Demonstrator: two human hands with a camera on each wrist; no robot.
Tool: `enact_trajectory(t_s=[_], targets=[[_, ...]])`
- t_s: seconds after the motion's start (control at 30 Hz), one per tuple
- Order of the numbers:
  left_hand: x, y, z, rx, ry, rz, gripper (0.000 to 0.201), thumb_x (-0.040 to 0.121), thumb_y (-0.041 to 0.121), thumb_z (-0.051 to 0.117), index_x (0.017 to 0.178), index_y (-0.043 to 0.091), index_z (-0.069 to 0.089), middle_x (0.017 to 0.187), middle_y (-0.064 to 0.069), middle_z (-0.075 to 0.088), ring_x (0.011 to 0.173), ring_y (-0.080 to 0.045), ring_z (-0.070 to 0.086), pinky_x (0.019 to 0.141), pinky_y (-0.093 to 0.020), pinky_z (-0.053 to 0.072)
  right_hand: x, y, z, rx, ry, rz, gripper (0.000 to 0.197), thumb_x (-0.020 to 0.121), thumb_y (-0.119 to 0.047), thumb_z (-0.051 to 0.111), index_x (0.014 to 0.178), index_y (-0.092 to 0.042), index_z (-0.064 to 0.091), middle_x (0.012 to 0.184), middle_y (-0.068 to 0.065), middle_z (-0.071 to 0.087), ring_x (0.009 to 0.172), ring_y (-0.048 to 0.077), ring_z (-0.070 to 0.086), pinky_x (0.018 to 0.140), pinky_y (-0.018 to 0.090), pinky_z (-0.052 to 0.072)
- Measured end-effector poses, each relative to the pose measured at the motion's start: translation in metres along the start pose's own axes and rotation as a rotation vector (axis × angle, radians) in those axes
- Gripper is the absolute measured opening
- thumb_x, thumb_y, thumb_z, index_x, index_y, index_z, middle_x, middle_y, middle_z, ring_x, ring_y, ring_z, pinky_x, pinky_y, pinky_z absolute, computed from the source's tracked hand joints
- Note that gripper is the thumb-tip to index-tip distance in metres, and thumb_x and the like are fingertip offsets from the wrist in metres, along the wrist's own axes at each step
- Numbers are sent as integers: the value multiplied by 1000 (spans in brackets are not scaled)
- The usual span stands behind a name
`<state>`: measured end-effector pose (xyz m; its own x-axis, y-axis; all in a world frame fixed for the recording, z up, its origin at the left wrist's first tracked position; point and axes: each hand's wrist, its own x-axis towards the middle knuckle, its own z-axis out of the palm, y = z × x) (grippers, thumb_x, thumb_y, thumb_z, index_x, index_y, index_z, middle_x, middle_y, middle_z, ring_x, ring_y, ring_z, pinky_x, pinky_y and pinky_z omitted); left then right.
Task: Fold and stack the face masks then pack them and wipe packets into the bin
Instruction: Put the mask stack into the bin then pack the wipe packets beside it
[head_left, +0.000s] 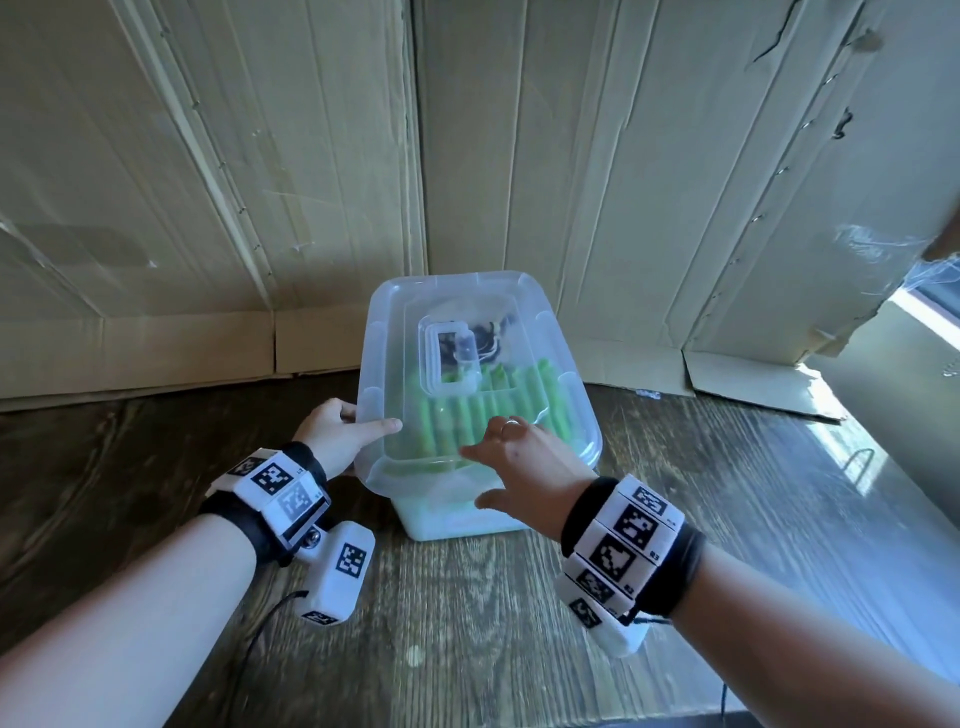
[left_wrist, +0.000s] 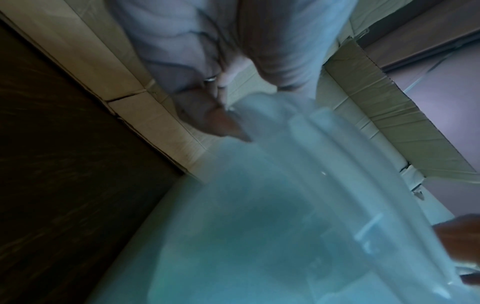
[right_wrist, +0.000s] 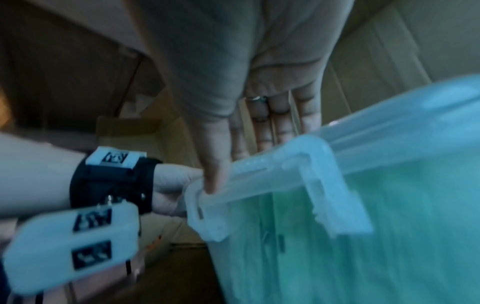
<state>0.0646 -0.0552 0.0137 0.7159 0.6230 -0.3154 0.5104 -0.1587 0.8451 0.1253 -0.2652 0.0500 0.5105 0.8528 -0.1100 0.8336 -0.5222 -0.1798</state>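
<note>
Evidently your translucent bin (head_left: 457, 512) sat mid-table on the dark wooden tabletop (head_left: 467, 623), its clear lid (head_left: 395, 312) resting on top and tilted a little. Green wipe packets (head_left: 498, 410) showed through the lid in a row, with dark face masks (head_left: 488, 332) behind them toward 12 o'clock.

Your left hand (head_left: 337, 434) grasped the lid's rim at about 9 o'clock of the bin, thumb lying on top of the lid, fingers curled under the edge. Your right hand (head_left: 524, 462) was spread flat with straight fingers over the lid's near edge at about 6 o'clock, holding nothing; the right wrist view showed its thumb touching the lid's corner.

Cardboard panels (head_left: 260, 182) stood behind the bin at 12 o'clock.
</note>
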Motion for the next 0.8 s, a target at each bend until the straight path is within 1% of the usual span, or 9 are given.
enact_trajectory(t_s=[0.07, 0.17, 0.27, 0.33, 0.37, 0.5, 0.6, 0.7, 0.8], targets=[[4, 1, -5, 62, -32, 27, 33, 80, 36, 70, 95, 12, 53, 90, -4, 61, 76, -19, 60, 53, -29, 47, -11, 3, 4, 99, 102, 128, 65, 84, -51, 55, 141, -29, 32, 141, 6, 34, 128, 21, 32, 107, 38, 27], [22, 7, -17, 102, -55, 75, 36, 87, 43, 59, 103, 11, 56, 87, -4, 61, 70, -21, 59, 52, -28, 47, -25, 13, 15, 230, 289, 506, 77, 85, -57, 47, 145, -23, 14, 150, 9, 13, 137, 26, 18, 109, 43, 20], [50, 16, -31, 47, -47, 37, 36, 93, 41, 49, 112, 10, 54, 77, -3, 57, 57, -17, 52, 46, -22, 44, -34, 30, 22, 404, 285, 789, 70, 82, -62, 48, 126, -8, 38, 131, 17, 39, 118, 28, 42, 97, 41, 35], [66, 21, -36, 12, -63, -9, 37, 95, 41, 45, 112, 10, 54, 76, -4, 57, 57, -17, 50, 48, -23, 43, -37, 39, 25, 506, 186, 793, 57, 82, -65, 41, 80, -9, 48, 93, 17, 57, 77, 24, 55, 75, 34, 44], [73, 22, -36, 7, -79, -20, 37, 95, 43, 45, 109, 10, 56, 76, -3, 57, 57, -17, 50, 49, -23, 43, -38, 41, 26, 592, 156, 765, 57, 84, -63, 40, 70, -8, 48, 80, 17, 60, 66, 25, 55, 69, 33, 47], [87, 24, -27, -44, -155, -12, 40, 93, 41, 50, 109, 5, 59, 80, -5, 61, 61, -16, 55, 43, -17, 47, -32, 40, 33, 1001, 134, 753, 49, 92, -48, 44, 88, -2, 58, 68, 11, 65, 53, 27, 58, 45, 24, 44], [89, 23, -24, -85, -158, -12, 44, 93, 35, 52, 121, 1, 55, 96, -8, 63, 79, -18, 59, 49, -18, 51, -25, 41, 36, 1122, 137, 794, 45, 91, -45, 48, 98, -1, 57, 69, 12, 64, 47, 24, 55, 42, 22, 40], [83, 16, -25, -76, -142, -19, 55, 92, 40, 51, 129, 0, 49, 126, -15, 56, 114, -28, 55, 76, -33, 53, -25, 47, 34, 1182, 154, 796, 42, 91, -41, 52, 97, 0, 59, 68, 15, 65, 46, 25, 55, 42, 23, 41], [67, 4, -29, -117, -120, -22, 47, 93, 41, 50, 124, 6, 56, 128, -13, 57, 121, -27, 50, 97, -43, 46, -20, 58, 27, 1228, 154, 797, 46, 91, -34, 55, 96, 11, 59, 65, 18, 63, 44, 25, 57, 38, 21, 41]])
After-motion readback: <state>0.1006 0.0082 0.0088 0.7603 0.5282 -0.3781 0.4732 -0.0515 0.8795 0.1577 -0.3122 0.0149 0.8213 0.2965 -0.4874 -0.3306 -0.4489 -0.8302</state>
